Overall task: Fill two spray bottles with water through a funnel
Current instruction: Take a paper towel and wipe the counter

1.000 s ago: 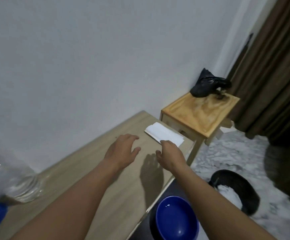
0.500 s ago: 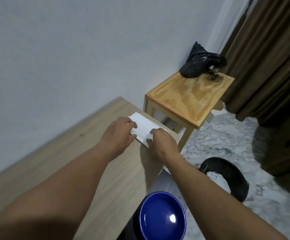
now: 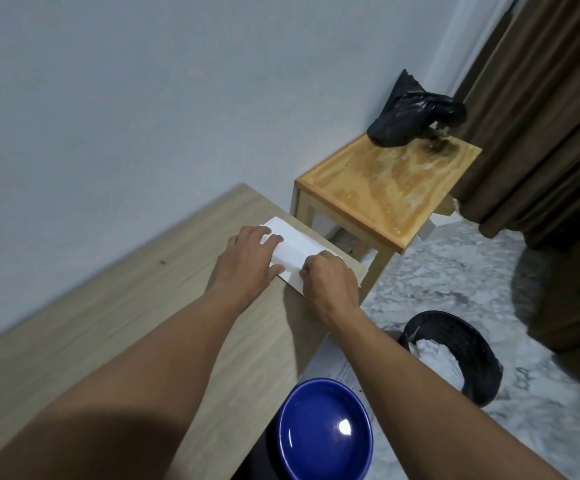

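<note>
At the far corner of the wooden table [image 3: 91, 289], pinched a folded white paper [image 3: 293, 245] between the curled fingers of left hand [image 3: 248, 261] and right hand [image 3: 330, 277]. Saw no spray bottle or funnel anywhere, only a blue bowl [image 3: 324, 431] below the table edge. Judged filling not yet begun, with both bottles left to do.

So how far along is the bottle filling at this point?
Nothing looks done: no spray bottle or funnel is in view. In hand: the left hand and right hand hold a folded white paper on the table. Filling both bottles remains.
</note>
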{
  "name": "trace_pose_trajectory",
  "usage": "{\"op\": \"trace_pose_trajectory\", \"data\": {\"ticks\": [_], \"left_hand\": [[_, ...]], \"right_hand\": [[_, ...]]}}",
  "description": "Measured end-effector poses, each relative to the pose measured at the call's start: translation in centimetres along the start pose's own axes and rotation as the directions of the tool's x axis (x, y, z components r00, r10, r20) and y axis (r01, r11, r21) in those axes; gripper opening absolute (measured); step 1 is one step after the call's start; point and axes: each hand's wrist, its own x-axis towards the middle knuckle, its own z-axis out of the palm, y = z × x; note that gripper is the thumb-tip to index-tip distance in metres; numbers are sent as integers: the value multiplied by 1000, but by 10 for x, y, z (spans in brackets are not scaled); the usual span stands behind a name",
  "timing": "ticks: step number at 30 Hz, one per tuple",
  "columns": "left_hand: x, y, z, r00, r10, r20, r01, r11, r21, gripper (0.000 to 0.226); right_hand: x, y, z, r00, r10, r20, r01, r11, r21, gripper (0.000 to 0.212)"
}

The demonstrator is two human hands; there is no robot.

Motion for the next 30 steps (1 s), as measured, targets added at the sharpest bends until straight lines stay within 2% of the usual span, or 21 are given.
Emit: {"op": "trace_pose_trajectory", "data": {"ticks": [8, 14, 16, 21, 26, 30], "left_hand": [[1, 3, 0, 996, -81, -27, 80, 996, -29, 68], [1, 12, -5, 979, -174, -103, 178, 983, 33, 94], [0, 14, -5, 973, -188, -135, 195, 980, 41, 95], [-6, 18, 1, 957, -208, -202, 214, 977, 9, 76], [-4, 19, 1, 943, -265, -203, 264, 964, -32, 86], [-5, 19, 2, 942, -304, -139, 297, 952, -69, 97]], "right_hand": [[4, 2, -13, 993, 30, -112, -27, 999, 32, 19], [8, 2, -24, 980, 62, -189, -43, 994, 103, 17], [10, 2, -29, 974, 74, -214, -49, 991, 122, 16], [12, 2, -38, 973, 89, -213, -61, 989, 137, 19], [14, 2, -46, 968, 117, -221, -87, 986, 141, 18], [16, 3, -52, 967, 115, -227, -81, 985, 153, 18]]}}
